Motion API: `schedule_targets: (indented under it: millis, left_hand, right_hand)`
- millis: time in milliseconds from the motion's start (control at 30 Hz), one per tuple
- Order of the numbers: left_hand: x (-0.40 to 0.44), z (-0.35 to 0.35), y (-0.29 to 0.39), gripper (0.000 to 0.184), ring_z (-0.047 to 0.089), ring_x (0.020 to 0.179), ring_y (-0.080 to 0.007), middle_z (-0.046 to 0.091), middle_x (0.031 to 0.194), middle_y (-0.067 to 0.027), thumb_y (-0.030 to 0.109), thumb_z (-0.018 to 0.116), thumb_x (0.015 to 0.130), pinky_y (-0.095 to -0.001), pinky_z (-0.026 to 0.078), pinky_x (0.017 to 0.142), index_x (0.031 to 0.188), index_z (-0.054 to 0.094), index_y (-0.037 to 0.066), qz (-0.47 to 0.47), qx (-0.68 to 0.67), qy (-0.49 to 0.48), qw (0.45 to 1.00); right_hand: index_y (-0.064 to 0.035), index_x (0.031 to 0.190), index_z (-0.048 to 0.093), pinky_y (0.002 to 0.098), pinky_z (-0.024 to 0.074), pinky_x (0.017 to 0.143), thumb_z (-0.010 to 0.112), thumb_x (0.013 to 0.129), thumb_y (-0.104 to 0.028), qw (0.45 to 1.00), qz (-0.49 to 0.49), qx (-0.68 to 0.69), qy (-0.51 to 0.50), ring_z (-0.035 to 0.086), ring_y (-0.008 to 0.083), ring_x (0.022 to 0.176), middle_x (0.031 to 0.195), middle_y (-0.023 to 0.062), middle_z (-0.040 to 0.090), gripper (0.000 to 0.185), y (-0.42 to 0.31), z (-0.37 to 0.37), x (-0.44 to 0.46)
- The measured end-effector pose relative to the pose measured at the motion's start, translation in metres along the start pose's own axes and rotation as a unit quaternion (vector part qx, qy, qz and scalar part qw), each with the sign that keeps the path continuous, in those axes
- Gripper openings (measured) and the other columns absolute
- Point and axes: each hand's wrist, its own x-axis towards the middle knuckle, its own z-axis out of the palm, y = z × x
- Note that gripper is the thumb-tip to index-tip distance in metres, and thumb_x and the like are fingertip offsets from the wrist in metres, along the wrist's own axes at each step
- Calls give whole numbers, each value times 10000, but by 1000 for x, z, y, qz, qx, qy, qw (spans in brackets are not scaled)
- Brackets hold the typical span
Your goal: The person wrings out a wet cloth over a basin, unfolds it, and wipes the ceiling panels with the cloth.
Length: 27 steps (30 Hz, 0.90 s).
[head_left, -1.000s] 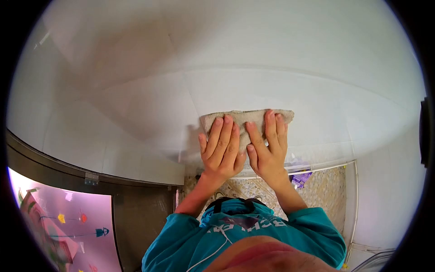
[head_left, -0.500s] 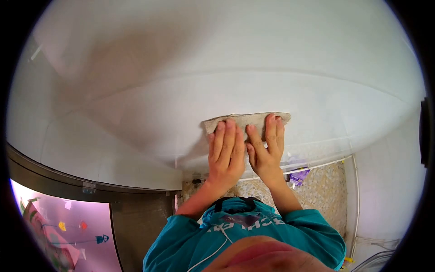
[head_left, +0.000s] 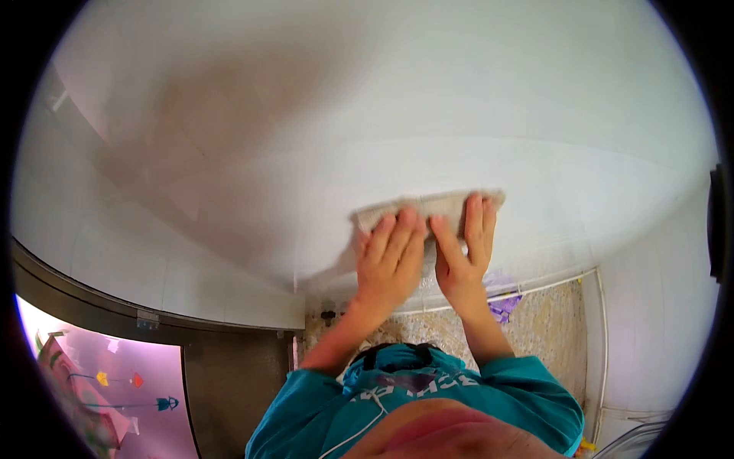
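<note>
A folded beige-grey cloth [head_left: 447,205] lies flat against a white wall [head_left: 566,176] in front of me. My left hand [head_left: 391,256] presses on its left half, with the fingers stretched out and lying flat. On the right half rests my right hand [head_left: 463,256], its fingers also extended, with a gap between the index finger and the others. Both hands push the cloth against the surface without wrapping round it. The fingers cover much of its lower part.
At lower left stands a dark door frame [head_left: 237,382] with a pink decorated panel [head_left: 149,382]. Below my hands is a speckled floor [head_left: 550,321], with a purple packet [head_left: 505,307] on it. A thin white pipe [head_left: 602,336] runs along the right wall.
Both hands and the cloth have shifted slightly to the right along the wall. The fingers stay flat on the cloth.
</note>
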Motion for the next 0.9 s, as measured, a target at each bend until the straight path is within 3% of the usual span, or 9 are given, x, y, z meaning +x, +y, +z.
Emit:
schedule_targets:
  millis: [167, 467, 767, 900]
  left_hand:
    - [-28, 14, 8, 273, 355, 1350, -213, 521, 1356, -6, 161, 575, 867, -410, 137, 1149, 1124, 664, 132, 6, -4, -23, 1000]
    - [79, -8, 22, 319, 396, 1326, -236, 559, 1317, -42, 165, 496, 896, -411, 118, 1153, 1171, 644, 100, -1, -12, 62, 998]
    - [0, 27, 23, 298, 377, 1337, -220, 559, 1316, -28, 180, 543, 882, -416, 129, 1150, 1150, 653, 111, 14, -12, 51, 999]
    - [48, 6, 25, 303, 413, 1310, -225, 580, 1290, -34, 176, 505, 891, -413, 139, 1147, 1140, 661, 103, -10, -32, 57, 998]
  right_hand:
    - [-164, 1057, 717, 443, 365, 1003, 643, 709, 48, 999, 24, 26, -12, 440, 369, 1263, 1330, 205, 511, 414, 9, 3, -31]
    - [-127, 1125, 677, 472, 347, 1027, 640, 761, -3, 999, -23, 10, 34, 400, 399, 1293, 1356, 242, 471, 386, 14, -19, 64]
    - [-117, 1107, 685, 487, 353, 1022, 646, 773, -1, 998, 31, 12, -47, 407, 425, 1276, 1350, 258, 467, 356, 18, -14, -20]
    - [-115, 1139, 669, 491, 325, 1042, 649, 788, -25, 1000, 2, 21, -9, 385, 426, 1295, 1371, 257, 444, 363, 15, -19, 37]
